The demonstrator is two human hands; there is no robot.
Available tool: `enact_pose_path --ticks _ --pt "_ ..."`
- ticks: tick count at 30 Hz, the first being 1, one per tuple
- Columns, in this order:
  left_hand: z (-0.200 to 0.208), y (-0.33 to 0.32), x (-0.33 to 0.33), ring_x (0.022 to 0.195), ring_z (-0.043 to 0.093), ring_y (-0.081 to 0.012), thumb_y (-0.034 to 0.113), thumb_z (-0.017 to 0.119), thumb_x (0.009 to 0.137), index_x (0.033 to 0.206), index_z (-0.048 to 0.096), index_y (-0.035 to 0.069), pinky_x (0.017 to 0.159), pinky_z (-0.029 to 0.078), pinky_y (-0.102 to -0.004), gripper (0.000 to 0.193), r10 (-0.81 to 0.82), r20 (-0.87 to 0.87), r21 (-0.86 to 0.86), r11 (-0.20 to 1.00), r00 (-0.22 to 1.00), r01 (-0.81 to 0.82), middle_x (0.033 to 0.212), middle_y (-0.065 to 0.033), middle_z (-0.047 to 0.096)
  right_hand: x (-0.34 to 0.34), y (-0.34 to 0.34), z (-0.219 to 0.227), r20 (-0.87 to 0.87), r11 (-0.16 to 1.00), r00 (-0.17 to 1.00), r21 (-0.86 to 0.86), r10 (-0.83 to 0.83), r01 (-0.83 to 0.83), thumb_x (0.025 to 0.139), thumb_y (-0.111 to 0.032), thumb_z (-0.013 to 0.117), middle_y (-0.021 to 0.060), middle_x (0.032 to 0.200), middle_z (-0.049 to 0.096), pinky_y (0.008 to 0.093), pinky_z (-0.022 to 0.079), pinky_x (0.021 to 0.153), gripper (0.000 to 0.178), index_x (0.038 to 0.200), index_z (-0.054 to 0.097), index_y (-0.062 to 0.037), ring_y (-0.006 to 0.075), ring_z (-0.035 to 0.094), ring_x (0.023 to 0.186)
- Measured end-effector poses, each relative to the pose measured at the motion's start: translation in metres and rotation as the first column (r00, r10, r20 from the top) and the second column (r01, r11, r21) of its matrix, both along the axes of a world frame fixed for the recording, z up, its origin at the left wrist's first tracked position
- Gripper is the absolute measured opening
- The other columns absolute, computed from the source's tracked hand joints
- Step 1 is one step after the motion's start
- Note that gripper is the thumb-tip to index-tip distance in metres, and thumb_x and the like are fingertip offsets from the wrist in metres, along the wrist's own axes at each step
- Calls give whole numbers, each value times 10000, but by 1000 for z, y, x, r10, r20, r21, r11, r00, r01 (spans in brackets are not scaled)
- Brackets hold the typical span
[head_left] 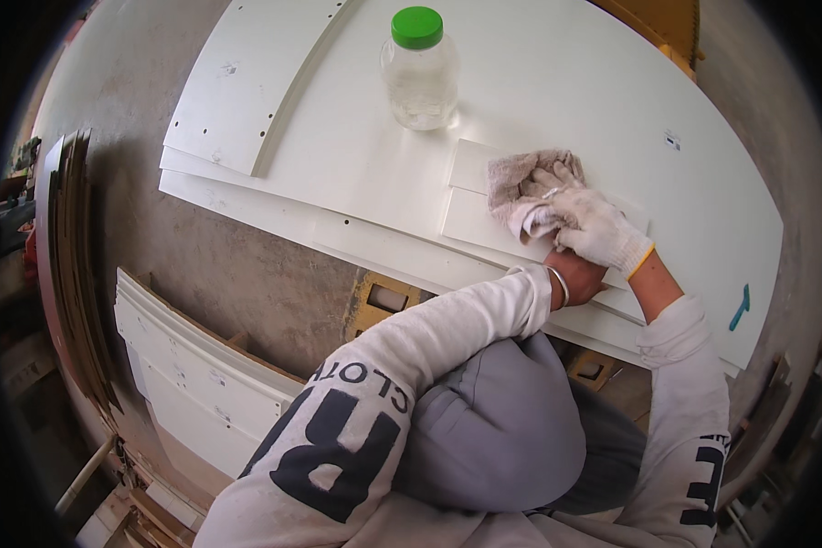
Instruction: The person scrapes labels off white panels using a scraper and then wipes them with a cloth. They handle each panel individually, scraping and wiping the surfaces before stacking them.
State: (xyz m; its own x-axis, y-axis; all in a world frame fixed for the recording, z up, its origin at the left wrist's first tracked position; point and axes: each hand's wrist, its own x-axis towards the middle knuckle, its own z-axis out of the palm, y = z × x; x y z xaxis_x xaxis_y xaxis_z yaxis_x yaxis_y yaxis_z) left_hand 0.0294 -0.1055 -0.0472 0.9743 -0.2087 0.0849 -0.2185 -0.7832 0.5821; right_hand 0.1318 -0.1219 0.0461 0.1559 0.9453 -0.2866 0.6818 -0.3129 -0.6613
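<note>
My right hand (601, 230), in a white knitted glove with a yellow cuff edge, is on a crumpled greyish-pink cloth (518, 185), its fingers bunched over it. Beneath lies a narrow white board (466, 219), on top of the large white panels (338, 183). My bare left hand (578, 274), with a pale bangle at the wrist, is tucked close under the gloved one at the near side of the boards. Its fingers are mostly hidden, so their grip does not show.
A clear plastic jar with a green lid (419, 78) stands on the panel beyond the cloth. To the right lies a small teal tool (740, 307). Yellow hollow blocks (381, 300) support the stack. More white panels (201, 365) and brown boards (71, 265) lean at the left.
</note>
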Motion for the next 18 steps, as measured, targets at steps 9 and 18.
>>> enact_pose_path --ticks 9,18 --pt "9 6 10 1576 238 -428 502 357 1041 1626 254 16 1144 109 -867 768 -111 181 510 860 977 3 1697 -258 253 -76 96 -14 118 915 938 212 326 -344 845 -290 731 109 1515 573 465 253 1295 439 1277 746 -211 360 414 1497" --pt "-4 -13 19 1574 262 -394 533 377 1020 1607 329 63 1158 143 -861 753 -69 237 737 663 969 -132 1682 -245 291 -52 69 8 267 936 925 151 271 -318 925 -305 675 129 1553 543 458 198 1311 457 1344 693 -123 400 378 1520"
